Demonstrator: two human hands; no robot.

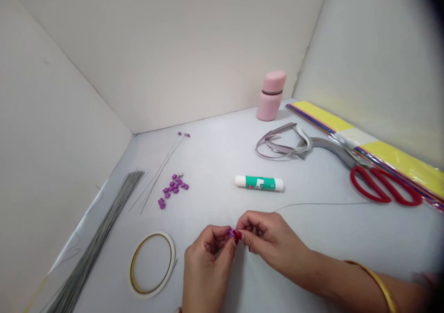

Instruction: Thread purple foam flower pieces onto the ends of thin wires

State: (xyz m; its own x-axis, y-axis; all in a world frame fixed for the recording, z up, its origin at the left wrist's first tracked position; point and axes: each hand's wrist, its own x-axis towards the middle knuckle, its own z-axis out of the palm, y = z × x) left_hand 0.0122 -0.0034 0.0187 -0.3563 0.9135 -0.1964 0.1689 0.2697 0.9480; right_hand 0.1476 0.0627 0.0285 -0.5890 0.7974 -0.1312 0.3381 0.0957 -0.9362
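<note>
Near the front of the table, my left hand (pixel 210 262) pinches a small purple paper star (pixel 231 232) between thumb and forefinger. My right hand (pixel 265 239) meets it there, its thumb and finger closed at the star's right side. A thin wire (pixel 322 204) runs out from behind the right hand toward the right; its near end is hidden by the fingers. Several more purple stars (pixel 175 183) lie in a loose cluster left of centre. Behind my hands a green and white glue stick (pixel 260 183) lies on its side.
A tape roll (pixel 172 257) and a bundle of wires (pixel 100 239) lie at left, with two star-tipped wires (pixel 156 183) behind. At right are grey paper strips (pixel 277 148), red-handled scissors (pixel 369 183) and a plastic-wrapped paper pack (pixel 381 153). A pink bottle (pixel 270 104) stands near the back wall.
</note>
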